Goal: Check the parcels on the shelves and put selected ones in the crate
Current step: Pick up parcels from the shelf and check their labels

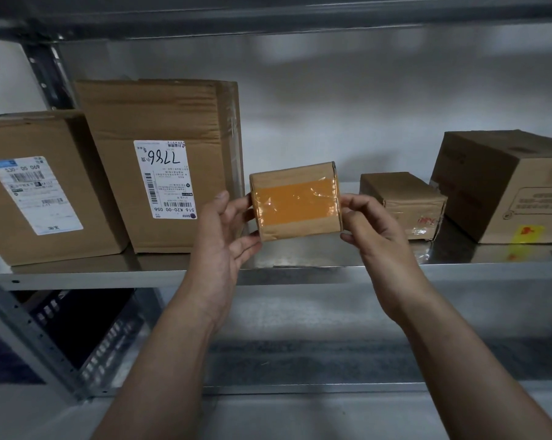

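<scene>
Both my forearms reach forward and up toward the grey metal shelf [300, 272]. My left hand [219, 231] and right hand [374, 231] grasp the small brown cardboard parcel with a wide orange tape band [295, 201] by its two ends, thumbs in front, fingers curled behind. I hold it slightly tilted, between the tall labelled cardboard box [160, 173] on the left and a small taped brown carton [401, 201] on the right

Dim, greyish light comes from above; the metal shelf [300, 271] shows a dull sheen. Small glints of glare sit on the orange tape [295, 201] of the parcel [292, 174]. Straight edges bow near the borders, and the lower left is dark and soft.
</scene>
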A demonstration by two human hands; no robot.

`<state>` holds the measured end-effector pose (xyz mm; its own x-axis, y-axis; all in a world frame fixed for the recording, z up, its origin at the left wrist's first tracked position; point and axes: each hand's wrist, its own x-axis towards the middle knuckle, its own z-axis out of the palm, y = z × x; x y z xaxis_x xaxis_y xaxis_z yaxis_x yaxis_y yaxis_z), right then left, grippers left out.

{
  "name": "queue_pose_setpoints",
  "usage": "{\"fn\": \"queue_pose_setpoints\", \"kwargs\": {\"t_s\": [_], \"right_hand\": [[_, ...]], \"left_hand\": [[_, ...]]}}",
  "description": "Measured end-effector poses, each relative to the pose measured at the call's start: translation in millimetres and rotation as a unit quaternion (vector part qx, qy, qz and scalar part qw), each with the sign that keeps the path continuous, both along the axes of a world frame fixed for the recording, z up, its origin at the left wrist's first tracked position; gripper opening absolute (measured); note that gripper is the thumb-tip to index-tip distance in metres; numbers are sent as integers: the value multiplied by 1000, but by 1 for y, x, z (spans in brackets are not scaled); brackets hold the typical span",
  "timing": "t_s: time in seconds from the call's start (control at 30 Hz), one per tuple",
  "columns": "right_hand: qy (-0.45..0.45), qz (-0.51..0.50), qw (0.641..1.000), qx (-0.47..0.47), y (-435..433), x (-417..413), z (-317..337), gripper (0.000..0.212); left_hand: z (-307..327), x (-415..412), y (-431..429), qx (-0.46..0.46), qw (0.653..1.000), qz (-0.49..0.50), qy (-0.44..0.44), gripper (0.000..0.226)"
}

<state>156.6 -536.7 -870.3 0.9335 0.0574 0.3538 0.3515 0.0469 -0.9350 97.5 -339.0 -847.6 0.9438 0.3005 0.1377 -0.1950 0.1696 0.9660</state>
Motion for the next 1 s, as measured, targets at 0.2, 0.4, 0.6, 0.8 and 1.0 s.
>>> {"fn": "queue_pose_setpoints", "kwargs": {"t_s": [0.2, 0.4, 0.6, 0.8, 1.0], "right_hand": [[-3, 13, 1000, 4, -1, 4, -3, 28], [2, 6, 1000, -21, -6, 6, 0, 34], [19, -8, 1000, -12, 1, 5, 0, 34], [-14, 8, 1000, -19, 4, 7, -7, 19], [-17, -4, 999, -43, 6, 18, -21, 24]], "left_hand": [[-4, 4, 5, -8, 1000, 5, -17, 49], [-7, 9, 9, 36, 999, 17, -9, 54], [-12, 13, 11, 35, 999, 25, -12, 62], [-15, 15, 7, 29, 999, 30, 11, 61], [-16, 17, 3, 29, 999, 26, 34, 63]]}}
